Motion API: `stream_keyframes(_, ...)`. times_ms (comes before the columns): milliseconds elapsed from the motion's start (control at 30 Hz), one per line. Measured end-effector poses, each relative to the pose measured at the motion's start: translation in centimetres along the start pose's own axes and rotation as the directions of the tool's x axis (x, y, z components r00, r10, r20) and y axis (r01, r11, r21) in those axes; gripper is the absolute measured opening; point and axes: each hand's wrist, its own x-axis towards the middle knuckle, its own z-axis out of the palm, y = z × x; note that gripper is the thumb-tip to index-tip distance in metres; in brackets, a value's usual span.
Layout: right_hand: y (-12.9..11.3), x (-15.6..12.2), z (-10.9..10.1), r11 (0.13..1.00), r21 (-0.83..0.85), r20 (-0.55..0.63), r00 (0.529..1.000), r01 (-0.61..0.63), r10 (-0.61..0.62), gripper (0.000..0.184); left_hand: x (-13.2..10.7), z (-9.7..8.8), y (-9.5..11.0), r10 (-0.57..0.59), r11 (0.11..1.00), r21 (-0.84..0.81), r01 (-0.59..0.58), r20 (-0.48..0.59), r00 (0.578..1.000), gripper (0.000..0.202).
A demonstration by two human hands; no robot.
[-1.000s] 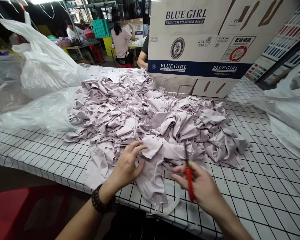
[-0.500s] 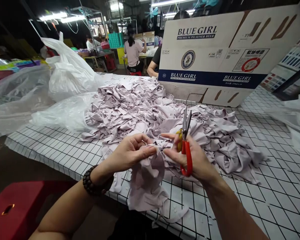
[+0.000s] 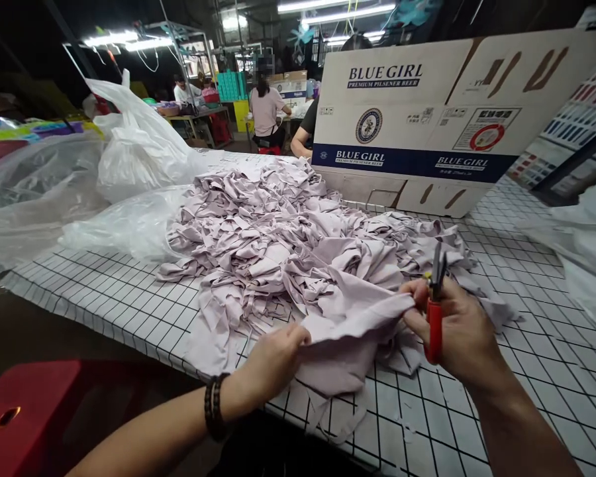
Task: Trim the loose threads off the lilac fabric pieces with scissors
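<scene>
A pale lilac fabric piece (image 3: 350, 331) is stretched between both hands over the front edge of the grid-patterned table (image 3: 477, 411). My left hand (image 3: 273, 363), with a dark bead bracelet on its wrist, is closed on the piece's left end. My right hand (image 3: 454, 328) pinches the right end and also holds red-handled scissors (image 3: 433, 311), blades pointing up. Behind the hands lies a large heap of lilac fabric scraps (image 3: 288, 238).
A big "Blue Girl" cardboard box (image 3: 427, 126) stands at the table's back right. Clear and white plastic bags (image 3: 124, 159) lie to the left, another bag (image 3: 586, 265) at the right. A red stool (image 3: 24, 417) sits low left. People work at tables far behind.
My hands have moved apart, spreading the fabric piece flat between them. The right hand with the scissors has shifted to the right; the left has dropped lower.
</scene>
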Motion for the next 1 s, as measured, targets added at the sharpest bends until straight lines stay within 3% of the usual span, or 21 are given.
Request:
stream_keyframes(100, 3.0, -1.1, -0.8, 0.998, -0.001, -0.045, 0.997, -0.066, 0.065, 0.031, -1.5, 2.4, 0.5, 0.052, 0.998, -0.023, -0.050, 0.068, 0.996, 0.023)
stream_keyframes(233, 4.7, -3.2, -0.6, 0.991, 0.102, 0.037, 0.996, -0.084, 0.081, 0.028, -0.7, 1.1, 1.3, 0.041, 0.978, -0.206, -0.015, 0.125, 0.991, 0.021)
stream_keyframes(333, 4.5, -4.4, -0.4, 0.988, 0.146, 0.087, 0.995, -0.052, 0.040, 0.024, 2.5, -0.6, 1.5, -0.001, 0.966, -0.257, -0.021, -0.084, 0.996, 0.026)
stream_keyframes(400, 4.4, -4.9, -0.4, 0.987, 0.157, 0.129, 0.992, -0.023, 0.002, 0.023, 5.4, -1.1, 1.3, 0.067, 0.979, -0.176, -0.105, -0.213, 0.975, 0.024)
stream_keyframes(433, 4.4, -5.0, -0.5, 0.987, 0.158, 0.160, 0.987, -0.020, -0.006, 0.023, 6.9, -1.1, 1.2, 0.137, 0.979, -0.119, -0.166, -0.216, 0.967, 0.026)
stream_keyframes(567, 4.6, -5.3, -0.8, 0.987, 0.147, 0.244, 0.969, -0.069, 0.032, 0.023, 12.1, -1.0, 0.6, 0.342, 0.938, -0.043, -0.345, -0.061, 0.938, 0.030)
stream_keyframes(667, 4.8, -5.7, -1.0, 0.985, 0.153, 0.247, 0.968, -0.082, 0.043, 0.023, 13.8, -1.3, 0.6, 0.427, 0.904, 0.003, -0.428, 0.068, 0.902, 0.019)
stream_keyframes(800, 4.7, -6.3, -1.4, 0.985, 0.161, 0.235, 0.972, -0.059, 0.020, 0.022, 13.1, -2.2, 0.8, 0.416, 0.902, 0.081, -0.423, 0.093, 0.905, 0.012)
stream_keyframes(1000, 3.6, -6.5, -1.4, 0.988, 0.153, 0.240, 0.971, -0.026, -0.012, 0.022, 8.6, -4.2, 1.5, 0.271, 0.959, 0.088, -0.270, 0.005, 0.963, 0.023)
